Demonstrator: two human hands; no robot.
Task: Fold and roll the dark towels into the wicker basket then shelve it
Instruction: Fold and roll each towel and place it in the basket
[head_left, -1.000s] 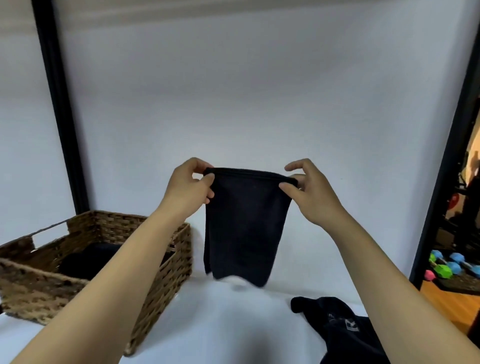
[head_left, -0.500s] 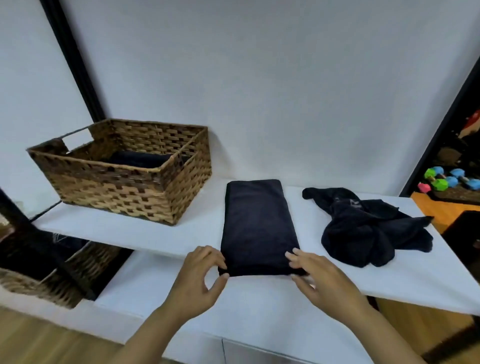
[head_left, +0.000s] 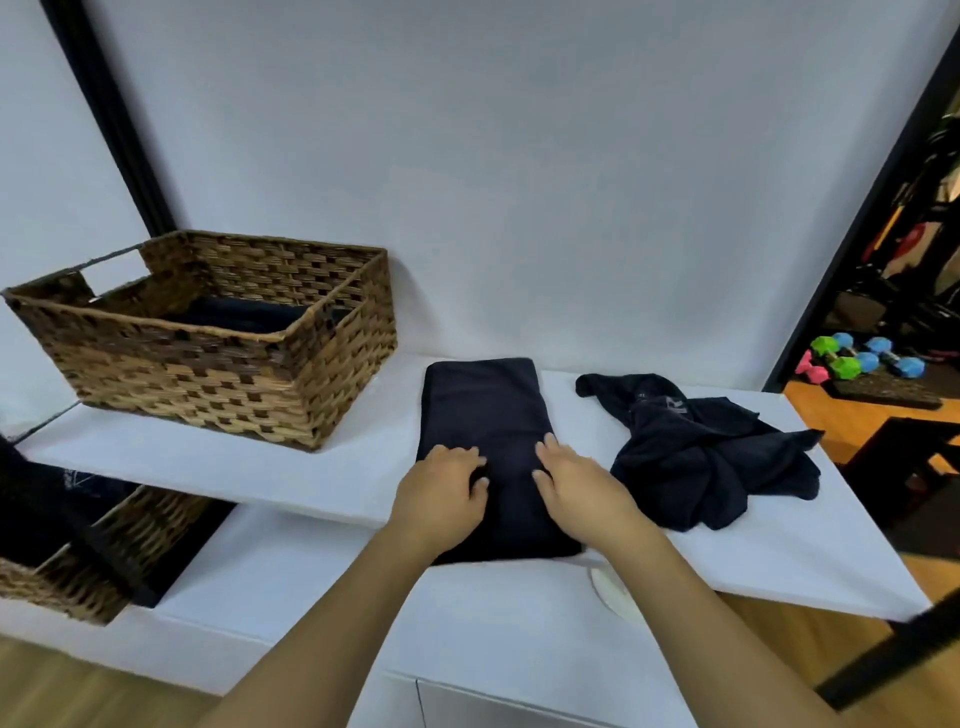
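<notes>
The white shelf (head_left: 332, 467) is stretching across the view, carrying everything here. On its left end the wicker basket (head_left: 223, 384) is sitting upright, a dark towel (head_left: 234, 317) lying inside it. Just right of the basket, the folded towel (head_left: 493, 415) is lying flat as a long strip, its near end at the shelf's front edge. Beside that, further right, the crumpled towel (head_left: 711, 457) is sitting in a heap. Both hands are pressing down on the folded towel: the left hand (head_left: 441, 493) with fingers slightly bent on the cloth, the right hand (head_left: 576, 483) with fingers flat, neither one gripping.
</notes>
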